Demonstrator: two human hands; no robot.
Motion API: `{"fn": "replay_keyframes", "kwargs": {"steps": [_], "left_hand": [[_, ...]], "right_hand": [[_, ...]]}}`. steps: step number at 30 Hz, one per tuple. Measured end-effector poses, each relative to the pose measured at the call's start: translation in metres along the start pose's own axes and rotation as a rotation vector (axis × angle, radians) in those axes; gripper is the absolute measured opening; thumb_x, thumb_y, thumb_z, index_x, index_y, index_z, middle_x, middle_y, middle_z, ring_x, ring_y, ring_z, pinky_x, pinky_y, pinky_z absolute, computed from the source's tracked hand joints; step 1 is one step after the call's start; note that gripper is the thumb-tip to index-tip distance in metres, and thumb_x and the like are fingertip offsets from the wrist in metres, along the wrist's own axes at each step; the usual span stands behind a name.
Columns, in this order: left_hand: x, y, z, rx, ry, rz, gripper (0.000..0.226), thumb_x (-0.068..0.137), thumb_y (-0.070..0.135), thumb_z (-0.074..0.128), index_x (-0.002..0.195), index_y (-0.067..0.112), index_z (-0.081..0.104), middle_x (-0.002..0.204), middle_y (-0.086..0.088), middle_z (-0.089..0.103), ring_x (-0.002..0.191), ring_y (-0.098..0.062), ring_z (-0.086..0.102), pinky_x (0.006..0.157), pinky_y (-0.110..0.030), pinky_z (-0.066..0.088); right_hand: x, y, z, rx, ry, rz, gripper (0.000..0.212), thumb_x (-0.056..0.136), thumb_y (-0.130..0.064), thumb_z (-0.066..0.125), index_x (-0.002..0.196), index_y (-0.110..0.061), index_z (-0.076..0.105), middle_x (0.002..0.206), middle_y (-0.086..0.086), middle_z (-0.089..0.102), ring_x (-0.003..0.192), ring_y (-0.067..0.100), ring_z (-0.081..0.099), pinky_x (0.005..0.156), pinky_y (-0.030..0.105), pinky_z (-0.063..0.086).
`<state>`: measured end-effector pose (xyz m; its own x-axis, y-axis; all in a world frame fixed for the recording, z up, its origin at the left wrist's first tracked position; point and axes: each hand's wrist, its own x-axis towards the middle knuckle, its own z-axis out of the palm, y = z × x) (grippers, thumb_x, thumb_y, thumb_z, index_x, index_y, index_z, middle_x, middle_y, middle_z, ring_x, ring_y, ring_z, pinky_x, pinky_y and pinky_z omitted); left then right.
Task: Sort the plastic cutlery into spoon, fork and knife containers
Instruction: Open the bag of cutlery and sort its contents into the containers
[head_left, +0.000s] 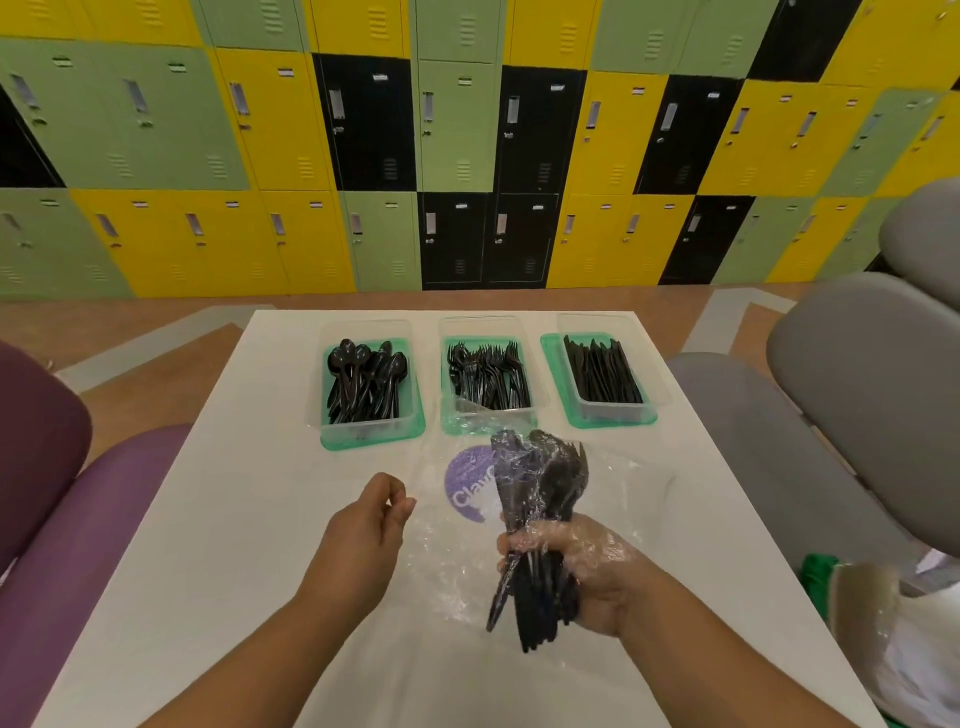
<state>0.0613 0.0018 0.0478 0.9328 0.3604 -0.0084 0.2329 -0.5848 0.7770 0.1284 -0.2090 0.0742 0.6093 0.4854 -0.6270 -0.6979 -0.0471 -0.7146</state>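
My right hand (576, 566) grips a bundle of black plastic cutlery (540, 499) by its middle, heads up, with a clear plastic bag (467, 525) bearing a round purple label draped over it. My left hand (371, 519) hovers left of the bag, fingers curled and thumb meeting fingertips; I cannot tell whether it pinches the clear film. At the table's far side stand three clear containers on green lids: spoons (366, 382) at left, forks (488, 376) in the middle, knives (605, 376) at right.
The white table (234, 519) has purple seats (67, 519) to its left and grey chairs (857, 415) to its right. A bag with green and white contents (872, 597) lies at the right edge. Coloured lockers fill the wall behind.
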Motion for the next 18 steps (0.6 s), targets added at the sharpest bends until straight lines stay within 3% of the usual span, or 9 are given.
{"fn": "replay_keyframes", "kwargs": {"steps": [3,8,12,18], "left_hand": [[0.001,-0.011,0.002,-0.036,0.01,-0.054,0.018,0.098,0.029,0.044,0.081,0.024,0.044,0.059,-0.003,0.05,0.052,-0.016,0.041,0.05,-0.029,0.036],[0.002,-0.026,0.007,-0.059,0.016,-0.131,0.018,0.098,0.029,0.044,0.082,0.021,0.045,0.061,-0.007,0.053,0.05,-0.018,0.04,0.047,-0.032,0.036],[-0.001,-0.043,0.004,-0.017,0.059,-0.174,0.018,0.098,0.029,0.042,0.083,0.02,0.043,0.064,-0.01,0.056,0.052,-0.02,0.043,0.048,-0.032,0.037],[-0.008,-0.081,-0.005,0.097,0.081,-0.288,0.019,0.098,0.028,0.044,0.081,0.02,0.043,0.057,-0.008,0.053,0.049,-0.022,0.047,0.05,-0.032,0.039]], "right_hand": [[0.001,-0.001,-0.006,-0.037,0.042,0.031,0.003,0.07,-0.001,0.072,0.069,-0.004,0.074,0.071,0.016,0.068,0.069,0.03,0.065,0.088,0.046,0.049],[0.002,-0.004,-0.015,-0.078,0.126,0.017,0.013,0.08,-0.001,0.066,0.068,-0.002,0.069,0.067,0.015,0.067,0.06,0.026,0.066,0.059,0.029,0.053],[0.001,-0.004,-0.027,-0.052,0.201,-0.036,0.007,0.078,0.005,0.064,0.082,-0.002,0.063,0.072,0.015,0.064,0.066,0.027,0.068,0.069,0.035,0.056],[-0.008,-0.018,-0.055,0.018,0.368,-0.103,0.022,0.08,0.001,0.063,0.101,0.006,0.064,0.076,0.013,0.069,0.072,0.025,0.069,0.074,0.038,0.054]]}}
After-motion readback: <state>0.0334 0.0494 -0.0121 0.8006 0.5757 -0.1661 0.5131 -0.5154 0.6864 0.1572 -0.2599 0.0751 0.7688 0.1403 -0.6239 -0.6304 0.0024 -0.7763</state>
